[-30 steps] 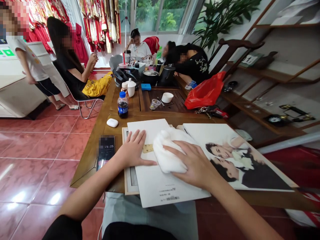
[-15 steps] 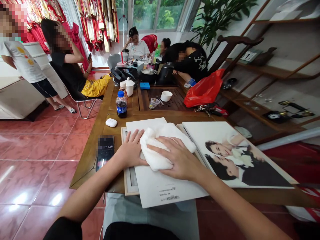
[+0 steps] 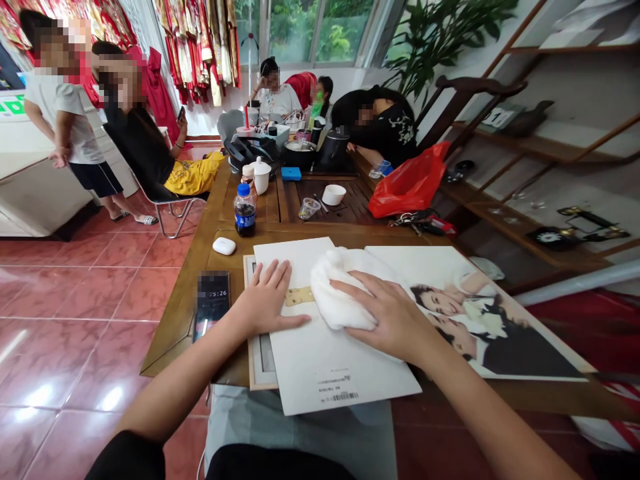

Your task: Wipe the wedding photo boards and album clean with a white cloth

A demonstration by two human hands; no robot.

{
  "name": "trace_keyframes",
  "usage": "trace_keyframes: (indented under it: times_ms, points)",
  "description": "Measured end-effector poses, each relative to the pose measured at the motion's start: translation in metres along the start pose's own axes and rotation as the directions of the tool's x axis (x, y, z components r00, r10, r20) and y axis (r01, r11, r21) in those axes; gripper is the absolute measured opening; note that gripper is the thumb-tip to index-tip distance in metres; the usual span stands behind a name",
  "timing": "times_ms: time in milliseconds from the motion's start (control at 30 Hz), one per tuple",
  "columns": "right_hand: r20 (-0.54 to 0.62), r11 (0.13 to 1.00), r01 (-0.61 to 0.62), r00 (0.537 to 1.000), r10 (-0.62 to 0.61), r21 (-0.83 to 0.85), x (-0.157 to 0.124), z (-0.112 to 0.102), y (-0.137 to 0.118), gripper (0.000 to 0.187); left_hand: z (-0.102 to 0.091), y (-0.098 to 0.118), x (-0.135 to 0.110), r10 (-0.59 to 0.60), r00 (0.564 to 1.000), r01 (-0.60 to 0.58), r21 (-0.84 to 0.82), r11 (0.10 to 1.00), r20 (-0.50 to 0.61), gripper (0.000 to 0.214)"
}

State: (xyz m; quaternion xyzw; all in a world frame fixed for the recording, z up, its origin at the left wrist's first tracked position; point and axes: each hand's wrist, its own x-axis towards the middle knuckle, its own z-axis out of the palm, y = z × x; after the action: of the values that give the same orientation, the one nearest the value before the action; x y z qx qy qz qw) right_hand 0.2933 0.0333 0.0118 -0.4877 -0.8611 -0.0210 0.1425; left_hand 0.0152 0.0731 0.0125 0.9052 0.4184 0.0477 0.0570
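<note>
My left hand (image 3: 265, 300) lies flat with its fingers stretched out on a white board (image 3: 320, 360), the back of a picture frame, on the wooden table (image 3: 175, 313). A small brass hinge (image 3: 299, 296) shows just right of its fingers. My right hand (image 3: 390, 313) presses a bunched white cloth (image 3: 340, 293) onto the board, fingers spread over it. To the right lies a large printed portrait (image 3: 500, 320) of a couple. Another framed picture (image 3: 257, 353) pokes out under the board.
A phone (image 3: 211, 301) and a white earbud case (image 3: 225, 246) lie left of the board. Further back stand a cola bottle (image 3: 245, 210), cups, kettles, a tea tray (image 3: 345, 200) and a red plastic bag (image 3: 410, 183). Several people sit or stand beyond. Shelves line the right.
My right hand slid the cloth left across the board, then back right again, uncovering the hinge. My left hand stayed in place.
</note>
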Motion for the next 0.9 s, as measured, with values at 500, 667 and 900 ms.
trace_keyframes:
  times_ms: [500, 667, 900]
  points:
    - [-0.019, 0.931, 0.346, 0.938, -0.346, 0.115, -0.050, -0.010, -0.066, 0.083, 0.000, 0.003, 0.001, -0.051, 0.999, 0.051, 0.015, 0.999, 0.008, 0.063]
    - [-0.039, 0.958, 0.279, 0.960, -0.277, 0.062, -0.058, -0.010, -0.064, 0.081, -0.001, 0.003, 0.001, -0.060, 0.998, 0.060, 0.023, 0.998, 0.007, 0.062]
    - [-0.148, 0.995, 0.072, 0.986, -0.081, -0.070, -0.066, -0.008, -0.047, 0.070, -0.001, 0.004, 0.002, -0.066, 0.997, 0.065, 0.046, 0.997, 0.027, 0.061]
